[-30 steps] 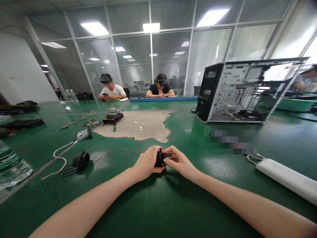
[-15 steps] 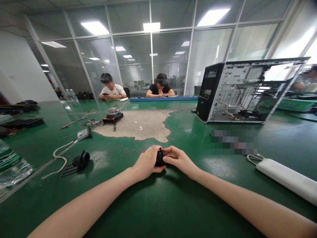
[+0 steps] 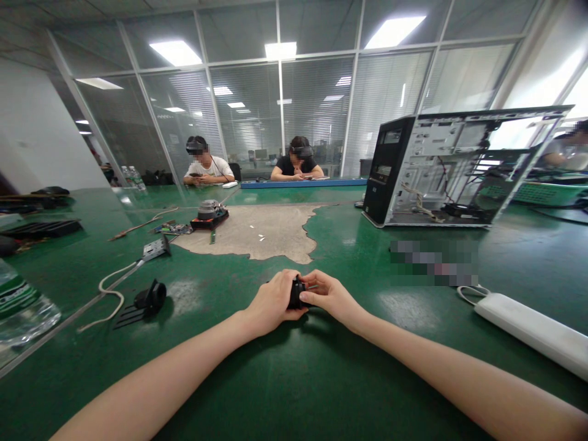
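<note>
Wrapped round a small black part [image 3: 295, 295] is my left hand [image 3: 274, 298], its fingers covering the far side and its thumb below. My right hand [image 3: 328, 296] pinches the right end of this same part with thumb and fingers. Most of the part is hidden, so its kind cannot be made out. Both hands are just above the green tabletop [image 3: 285, 380]. A black plastic duct with a round mouth and flat slats [image 3: 150, 296] lies to the left of my left forearm.
An open computer case [image 3: 429, 174] stands at the right rear, with a white power strip [image 3: 528, 331] nearer. At left are a water bottle [image 3: 25, 303], a cable [image 3: 120, 294] and a metal bracket [image 3: 156, 247]. A heatsink fan [image 3: 210, 213] sits farther back. Two people sit across the table.
My right thumb and fingers have shifted very slightly on the black part. My left hand keeps its hold, and the things on the table stay where they were.
</note>
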### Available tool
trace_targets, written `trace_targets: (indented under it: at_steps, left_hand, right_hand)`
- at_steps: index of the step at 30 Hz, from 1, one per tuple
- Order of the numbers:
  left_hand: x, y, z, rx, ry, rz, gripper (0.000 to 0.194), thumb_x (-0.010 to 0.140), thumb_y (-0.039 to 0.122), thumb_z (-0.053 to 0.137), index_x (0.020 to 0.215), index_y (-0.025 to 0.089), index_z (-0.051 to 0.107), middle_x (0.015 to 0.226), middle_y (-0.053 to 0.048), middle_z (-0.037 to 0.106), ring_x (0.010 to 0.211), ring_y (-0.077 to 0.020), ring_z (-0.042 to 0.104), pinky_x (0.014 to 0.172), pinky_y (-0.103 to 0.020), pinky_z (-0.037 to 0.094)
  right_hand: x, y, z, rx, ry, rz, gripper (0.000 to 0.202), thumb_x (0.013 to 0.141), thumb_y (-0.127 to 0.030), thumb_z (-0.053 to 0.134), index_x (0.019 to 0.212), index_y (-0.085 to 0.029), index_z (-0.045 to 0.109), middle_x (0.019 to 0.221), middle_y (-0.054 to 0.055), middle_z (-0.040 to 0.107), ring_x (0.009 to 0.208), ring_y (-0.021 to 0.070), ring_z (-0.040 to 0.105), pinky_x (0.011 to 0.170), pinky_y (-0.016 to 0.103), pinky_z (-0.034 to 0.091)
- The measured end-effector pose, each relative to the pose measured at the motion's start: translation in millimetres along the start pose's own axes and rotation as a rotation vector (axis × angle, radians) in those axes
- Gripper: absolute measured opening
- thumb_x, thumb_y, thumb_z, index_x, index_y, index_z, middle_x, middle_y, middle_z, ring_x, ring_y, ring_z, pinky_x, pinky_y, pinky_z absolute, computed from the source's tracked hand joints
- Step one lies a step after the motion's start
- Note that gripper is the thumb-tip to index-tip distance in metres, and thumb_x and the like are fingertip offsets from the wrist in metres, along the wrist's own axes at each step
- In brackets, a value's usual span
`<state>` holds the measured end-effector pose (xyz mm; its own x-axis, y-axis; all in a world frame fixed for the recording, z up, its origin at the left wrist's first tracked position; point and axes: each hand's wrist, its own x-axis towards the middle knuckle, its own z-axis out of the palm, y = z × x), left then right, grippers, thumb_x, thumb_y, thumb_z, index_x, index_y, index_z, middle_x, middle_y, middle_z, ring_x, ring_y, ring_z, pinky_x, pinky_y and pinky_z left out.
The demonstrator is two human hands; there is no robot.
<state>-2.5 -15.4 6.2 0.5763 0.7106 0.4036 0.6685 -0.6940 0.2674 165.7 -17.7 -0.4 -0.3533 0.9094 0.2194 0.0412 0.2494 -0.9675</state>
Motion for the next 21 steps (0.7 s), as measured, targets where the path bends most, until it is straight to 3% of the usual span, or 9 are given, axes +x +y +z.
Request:
trace_targets:
  at_steps: [9,16,21]
  left_hand:
    - [1,0,0.5,-0.030,0.014,-0.010,0.057,0.066,0.035,0.062,0.111,0.021,0.031,0.106,-0.007,0.047,0.096,-0.0229,0.048,0.076,-0.037,0.044]
    - [1,-1,0.4,-0.041,0.014,-0.014,0.055,0.065,0.034,0.062,0.110,0.021,0.033,0.104,-0.007,0.048,0.095,-0.0228,0.048,0.077,-0.037,0.043]
    - [0,0,-0.2,-0.043,0.010,-0.024,0.053,0.065,0.030,0.061,0.110,0.022,0.033,0.104,-0.006,0.048,0.095,-0.0224,0.049,0.075,-0.036,0.044]
  right_hand:
    - [-6,-6,4,-0.013,0.005,-0.023,0.021,0.071,-0.030,0.060,0.086,-0.018,0.050,0.086,0.001,0.057,0.080,0.0152,0.058,0.073,0.031,0.048]
    - [-8,-4,4,-0.128,-0.017,-0.053,0.023,0.077,-0.028,0.052,0.099,-0.020,0.048,0.097,0.004,0.054,0.090,0.0168,0.054,0.075,0.032,0.047]
    - [-11,-6,4,-0.076,-0.055,-0.076,0.020,0.076,-0.028,0.054,0.093,-0.020,0.047,0.093,0.002,0.055,0.090,0.0158,0.055,0.075,0.030,0.048]
